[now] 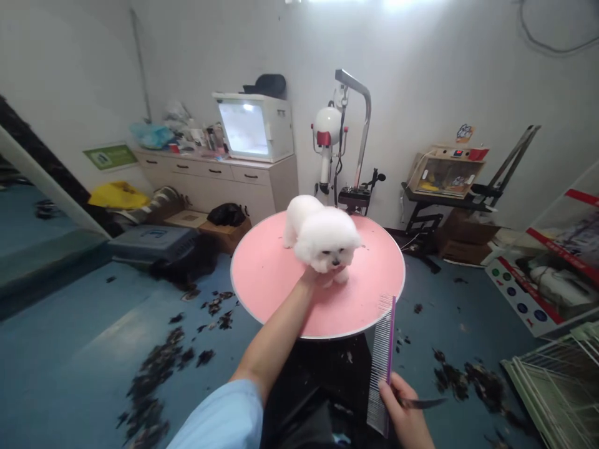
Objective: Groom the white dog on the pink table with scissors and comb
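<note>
A fluffy white dog (322,237) stands on the round pink grooming table (262,293), its head turned down toward me. My left hand (322,276) reaches under its chin and holds it there; the fingers are partly hidden by fur. Low at the right, my right hand (405,408) grips a long metal comb with a purple spine (384,362), teeth facing left, its tip near the table's front edge. The same hand also holds curved scissors (423,404), with the dark pointed blade sticking out to the right and the handles hidden in the palm.
Behind the table stand a metal grooming arm (365,118) and a white dryer (327,125). Dark hair clumps (154,368) litter the blue floor. A pet carrier (152,240) lies left, a wire cage (556,380) right, and a cabinet (253,181) along the wall.
</note>
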Demonstrator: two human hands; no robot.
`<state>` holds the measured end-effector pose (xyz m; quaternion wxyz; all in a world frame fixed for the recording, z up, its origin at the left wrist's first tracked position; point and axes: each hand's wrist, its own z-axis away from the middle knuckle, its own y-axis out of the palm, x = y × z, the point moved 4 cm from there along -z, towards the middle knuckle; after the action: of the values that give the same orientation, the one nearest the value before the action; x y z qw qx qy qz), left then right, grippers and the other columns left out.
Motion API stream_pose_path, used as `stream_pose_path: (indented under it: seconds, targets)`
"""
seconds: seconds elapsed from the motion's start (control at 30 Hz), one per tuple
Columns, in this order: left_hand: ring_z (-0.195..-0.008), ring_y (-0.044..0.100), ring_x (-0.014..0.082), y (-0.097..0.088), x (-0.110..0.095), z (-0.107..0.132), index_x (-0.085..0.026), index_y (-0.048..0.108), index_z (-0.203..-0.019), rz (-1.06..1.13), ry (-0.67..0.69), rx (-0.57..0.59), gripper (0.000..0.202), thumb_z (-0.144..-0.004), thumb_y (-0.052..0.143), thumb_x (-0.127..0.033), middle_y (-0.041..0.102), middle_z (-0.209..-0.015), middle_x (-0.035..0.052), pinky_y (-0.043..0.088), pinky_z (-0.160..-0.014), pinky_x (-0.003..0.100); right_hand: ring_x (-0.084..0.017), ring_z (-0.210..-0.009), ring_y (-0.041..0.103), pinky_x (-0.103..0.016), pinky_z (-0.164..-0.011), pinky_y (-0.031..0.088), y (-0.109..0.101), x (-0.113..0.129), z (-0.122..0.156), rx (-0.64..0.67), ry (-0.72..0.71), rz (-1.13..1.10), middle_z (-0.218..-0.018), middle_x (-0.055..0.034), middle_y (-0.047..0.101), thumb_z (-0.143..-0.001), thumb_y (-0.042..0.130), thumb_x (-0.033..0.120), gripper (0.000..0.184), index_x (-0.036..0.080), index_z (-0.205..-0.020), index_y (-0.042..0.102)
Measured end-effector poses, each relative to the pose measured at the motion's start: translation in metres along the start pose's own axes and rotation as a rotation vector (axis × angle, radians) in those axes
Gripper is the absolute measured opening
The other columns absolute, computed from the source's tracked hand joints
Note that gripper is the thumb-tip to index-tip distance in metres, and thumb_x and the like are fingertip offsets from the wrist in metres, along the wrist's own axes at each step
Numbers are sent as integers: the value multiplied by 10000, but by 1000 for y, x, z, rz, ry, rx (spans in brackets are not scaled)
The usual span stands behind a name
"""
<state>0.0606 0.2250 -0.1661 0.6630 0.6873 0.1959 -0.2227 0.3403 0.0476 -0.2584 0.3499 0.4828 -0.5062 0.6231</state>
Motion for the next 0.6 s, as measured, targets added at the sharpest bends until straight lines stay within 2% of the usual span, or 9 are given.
stream_pose_path:
  seconds: [0.13, 0.17, 0.2, 0.23, 0.3, 0.37, 0.43, 0.53, 0.6]
  targets:
    - [-1018, 684, 208, -2, -23, 15, -228, 632, -1037, 39, 63, -87, 345, -733, 764, -323, 724, -1081, 31, 584, -873, 357, -145, -554, 440, -250, -533, 338, -24, 24, -44, 239, -35, 282, -531, 19, 493, -767, 611, 547, 419, 208, -544, 504]
    - [-1045, 683, 215, -4, -29, 18, -226, 637, -1066, -29, 94, -107, 381, -740, 763, -378, 721, -1100, 40, 581, -905, 369, -146, -535, 426, -257, -526, 321, -38, 31, -58, 194, -37, 364, -504, 22, 469, -751, 582, 536, 406, 220, -522, 470]
    - [-1059, 682, 228, -8, -35, 21, -216, 644, -1083, -132, 136, -150, 426, -733, 764, -427, 720, -1107, 55, 579, -926, 385, -152, -519, 418, -268, -519, 308, -55, 38, -73, 58, -23, 450, -485, 19, 456, -738, 550, 536, 395, 232, -511, 442]
    - [-1054, 683, 245, -15, -40, 26, -197, 651, -1074, -255, 187, -214, 460, -714, 772, -455, 720, -1087, 76, 576, -934, 402, -162, -513, 431, -279, -521, 316, -71, 44, -85, -56, -1, 525, -485, 13, 478, -733, 531, 542, 375, 241, -522, 458]
    - [-1022, 679, 293, -33, -50, 36, -148, 658, -960, -483, 295, -388, 459, -641, 815, -439, 715, -965, 112, 566, -935, 451, -198, -544, 523, -303, -558, 388, -90, 51, -105, -157, 20, 549, -526, -12, 574, -720, 510, 568, 352, 246, -585, 555]
    - [-1064, 649, 335, -51, -58, 45, -133, 630, -860, -614, 416, -560, 438, -575, 857, -375, 692, -898, 123, 530, -984, 497, -247, -646, 636, -336, -646, 478, -92, 51, -119, -113, 10, 464, -640, -51, 691, -702, 518, 595, 399, 224, -702, 665]
    - [-1205, 585, 344, -63, -66, 46, -139, 623, -902, -708, 556, -662, 489, -520, 890, -289, 688, -1028, 130, 445, -1113, 505, -289, -755, 703, -368, -733, 531, -83, 49, -127, -49, -18, 365, -763, -88, 758, -687, 541, 607, 466, 193, -809, 718]
    - [-1340, 510, 309, -66, -80, 24, -143, 628, -965, -850, 667, -646, 568, -462, 887, -100, 654, -1218, 133, 302, -1248, 436, -323, -854, 738, -397, -786, 566, -67, 45, -132, -83, -61, 277, -904, -134, 791, -683, 570, 617, 524, 168, -909, 722]
    - [-1287, 558, 297, -65, -87, 3, -128, 620, -904, -887, 669, -605, 431, -544, 848, -65, 667, -1175, 143, 341, -1228, 417, -326, -889, 744, -398, -797, 578, -59, 47, -132, -129, -111, 237, -958, -153, 791, -710, 570, 631, 547, 158, -946, 711]
